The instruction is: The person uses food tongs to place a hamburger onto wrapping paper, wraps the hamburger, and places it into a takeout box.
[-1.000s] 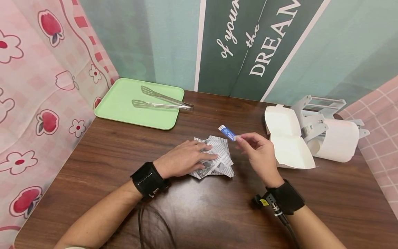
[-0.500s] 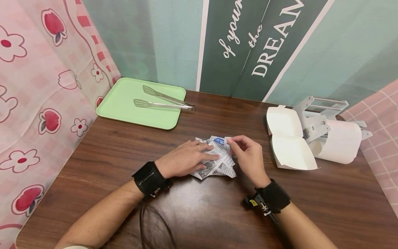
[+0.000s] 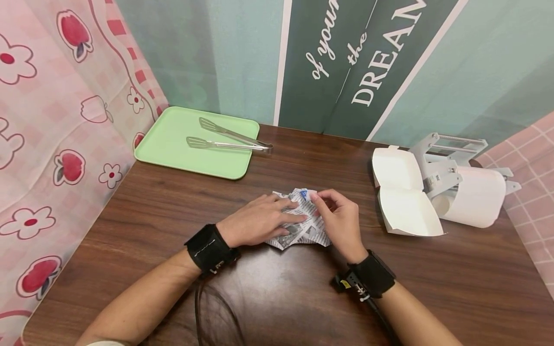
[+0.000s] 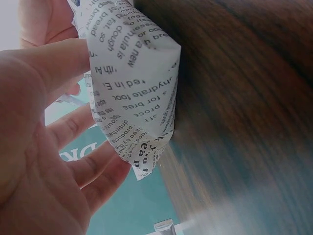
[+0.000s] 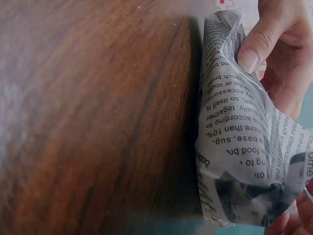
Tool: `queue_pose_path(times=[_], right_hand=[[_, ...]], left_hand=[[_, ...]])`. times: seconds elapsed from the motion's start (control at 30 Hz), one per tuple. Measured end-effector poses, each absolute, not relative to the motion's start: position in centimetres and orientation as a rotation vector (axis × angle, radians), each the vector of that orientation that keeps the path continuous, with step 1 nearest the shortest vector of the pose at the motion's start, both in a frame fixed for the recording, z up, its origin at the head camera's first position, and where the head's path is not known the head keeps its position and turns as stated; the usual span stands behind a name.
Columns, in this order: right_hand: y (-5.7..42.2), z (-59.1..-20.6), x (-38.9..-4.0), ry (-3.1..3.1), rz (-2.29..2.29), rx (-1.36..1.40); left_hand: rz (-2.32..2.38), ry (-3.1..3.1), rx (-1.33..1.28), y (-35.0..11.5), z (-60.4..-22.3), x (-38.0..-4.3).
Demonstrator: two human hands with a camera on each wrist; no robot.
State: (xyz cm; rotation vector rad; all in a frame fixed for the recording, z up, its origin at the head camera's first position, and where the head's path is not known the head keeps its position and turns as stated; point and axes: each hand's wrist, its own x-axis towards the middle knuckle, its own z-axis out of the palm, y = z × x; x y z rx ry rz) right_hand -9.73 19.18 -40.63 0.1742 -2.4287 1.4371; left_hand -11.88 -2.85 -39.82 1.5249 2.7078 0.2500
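A crumpled parcel wrapped in newsprint paper lies on the brown table before me; what is inside is hidden. My left hand rests on top of it with fingers spread. In the right wrist view the left thumb lies against the parcel's near side. From the right, my right hand pinches the white end of a small blue-and-white sticker between thumb and index finger, at the far right part of the parcel. The left wrist view shows the left hand close beside the printed paper.
A light green tray stands back left, with metal tongs lying across its right edge. Back right, an opened white cardboard box sits beside a grey dispenser bearing a white roll. Curtains close off the back and left.
My right hand has moved left, bringing the sticker from the air beside the parcel down onto the paper. The left hand stays in place on the parcel.
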Motion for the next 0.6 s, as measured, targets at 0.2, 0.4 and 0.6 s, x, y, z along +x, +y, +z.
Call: queue_pose_path(times=[0.2, 0.4, 0.6], right_hand=[[18.97, -40.86, -9.63, -2.404, 1.414, 0.186], [19.07, -41.09, -9.56, -2.361, 1.365, 0.161], [19.41, -40.91, -9.68, -2.327, 1.394, 0.073]], left_hand=[[0.262, 2.703, 1.502, -2.85, -39.79, -11.92], [0.276, 2.692, 1.489, -2.83, -39.8, -11.93], [0.262, 2.691, 1.477, -2.85, -39.71, -11.92]])
